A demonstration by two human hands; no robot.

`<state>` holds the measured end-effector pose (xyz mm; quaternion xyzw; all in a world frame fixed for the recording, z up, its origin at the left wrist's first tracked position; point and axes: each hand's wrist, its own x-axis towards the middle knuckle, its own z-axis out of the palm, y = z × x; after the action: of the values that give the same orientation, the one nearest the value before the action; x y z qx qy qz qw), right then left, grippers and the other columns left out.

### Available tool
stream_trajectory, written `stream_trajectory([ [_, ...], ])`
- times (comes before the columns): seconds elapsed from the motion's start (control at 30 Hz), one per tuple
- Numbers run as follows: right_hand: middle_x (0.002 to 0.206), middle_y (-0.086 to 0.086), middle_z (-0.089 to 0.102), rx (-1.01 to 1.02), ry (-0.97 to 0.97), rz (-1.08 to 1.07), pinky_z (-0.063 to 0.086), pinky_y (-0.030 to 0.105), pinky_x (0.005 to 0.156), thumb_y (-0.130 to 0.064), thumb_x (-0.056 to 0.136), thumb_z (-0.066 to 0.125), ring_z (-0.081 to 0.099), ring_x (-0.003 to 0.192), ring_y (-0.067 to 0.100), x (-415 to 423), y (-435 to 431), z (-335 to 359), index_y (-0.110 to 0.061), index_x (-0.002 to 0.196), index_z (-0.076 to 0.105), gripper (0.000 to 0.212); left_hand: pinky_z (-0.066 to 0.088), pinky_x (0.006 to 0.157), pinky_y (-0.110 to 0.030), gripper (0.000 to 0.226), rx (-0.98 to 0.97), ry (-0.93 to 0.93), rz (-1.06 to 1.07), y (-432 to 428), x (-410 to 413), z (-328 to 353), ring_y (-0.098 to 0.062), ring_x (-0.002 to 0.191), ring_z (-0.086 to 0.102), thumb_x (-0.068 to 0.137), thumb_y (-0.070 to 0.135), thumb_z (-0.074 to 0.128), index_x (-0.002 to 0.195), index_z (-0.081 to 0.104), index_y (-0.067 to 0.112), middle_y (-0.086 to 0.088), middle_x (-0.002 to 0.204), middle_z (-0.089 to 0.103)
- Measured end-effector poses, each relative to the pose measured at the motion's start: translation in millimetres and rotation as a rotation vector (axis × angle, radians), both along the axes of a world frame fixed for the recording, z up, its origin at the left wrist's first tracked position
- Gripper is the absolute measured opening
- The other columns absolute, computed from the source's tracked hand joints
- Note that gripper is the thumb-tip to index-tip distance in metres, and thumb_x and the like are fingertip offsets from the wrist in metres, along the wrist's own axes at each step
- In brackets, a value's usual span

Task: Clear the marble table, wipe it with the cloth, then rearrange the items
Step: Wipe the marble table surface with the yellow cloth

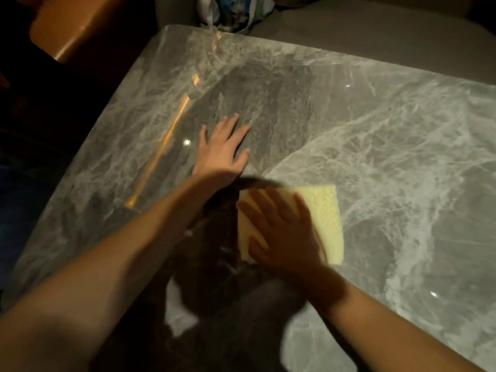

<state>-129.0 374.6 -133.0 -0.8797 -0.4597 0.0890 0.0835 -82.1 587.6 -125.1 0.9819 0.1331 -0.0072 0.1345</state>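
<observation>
The grey marble table (375, 135) with white veins fills most of the head view. A pale yellow folded cloth (327, 210) lies flat on it near the middle. My right hand (281, 232) presses down on the cloth's left half with fingers spread flat. My left hand (222, 149) rests palm down on the bare marble just beyond and to the left of the cloth, fingers apart and holding nothing. Dark shadows of my head and arms fall across the near part of the tabletop.
A brown leather seat (67, 30) stands past the table's far left corner. A patterned bag or fabric bundle (230, 12) sits beyond the far edge, on a grey cushion (362, 25). The table's left edge runs diagonally beside a dark floor.
</observation>
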Motion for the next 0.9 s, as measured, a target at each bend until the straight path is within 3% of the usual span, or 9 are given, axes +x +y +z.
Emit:
stream_trajectory([
  [0.2, 0.158, -0.003, 0.028, 0.002, -0.019, -0.009, 0.012, 0.06, 0.114, -0.053, 0.088, 0.034, 0.022, 0.146, 0.024, 68.2, 60.0, -0.2, -0.031, 0.148, 0.033, 0.063, 0.003, 0.117, -0.054, 0.06, 0.056, 0.035, 0.118, 59.2, -25.4, -4.5, -0.02, 0.148, 0.009, 0.092, 0.044, 0.043, 0.147, 0.026, 0.027, -0.002, 0.16, 0.016],
  [0.37, 0.158, -0.003, 0.029, 0.051, -0.044, -0.119, 0.011, 0.058, 0.113, -0.052, 0.087, 0.038, 0.023, 0.146, 0.024, 117.3, 112.6, -3.0, -0.035, 0.145, 0.034, 0.06, 0.012, 0.115, -0.057, 0.061, 0.031, -0.031, 0.12, 66.6, -30.4, -7.1, -0.022, 0.146, 0.02, 0.087, 0.045, 0.051, 0.143, 0.036, 0.025, -0.002, 0.157, 0.026],
  [0.63, 0.162, -0.002, 0.016, 0.049, -0.057, -0.135, 0.003, 0.058, 0.115, -0.053, 0.092, 0.025, 0.01, 0.149, 0.023, 193.9, 178.7, -9.6, -0.035, 0.15, 0.02, 0.061, 0.01, 0.114, -0.061, 0.061, 0.034, -0.107, 0.11, 66.2, -31.4, -14.9, -0.023, 0.146, 0.021, 0.089, 0.053, 0.038, 0.143, 0.037, 0.025, -0.001, 0.156, 0.028],
  [0.9, 0.163, 0.001, 0.011, 0.03, -0.05, -0.126, 0.0, 0.058, 0.116, -0.051, 0.095, 0.021, 0.004, 0.15, 0.024, 196.0, 185.5, -3.5, -0.032, 0.152, 0.016, 0.061, 0.008, 0.117, -0.055, 0.06, 0.039, -0.076, 0.123, 66.2, -32.9, -11.7, -0.021, 0.146, 0.018, 0.088, 0.054, 0.037, 0.142, 0.035, 0.028, 0.002, 0.156, 0.025],
])
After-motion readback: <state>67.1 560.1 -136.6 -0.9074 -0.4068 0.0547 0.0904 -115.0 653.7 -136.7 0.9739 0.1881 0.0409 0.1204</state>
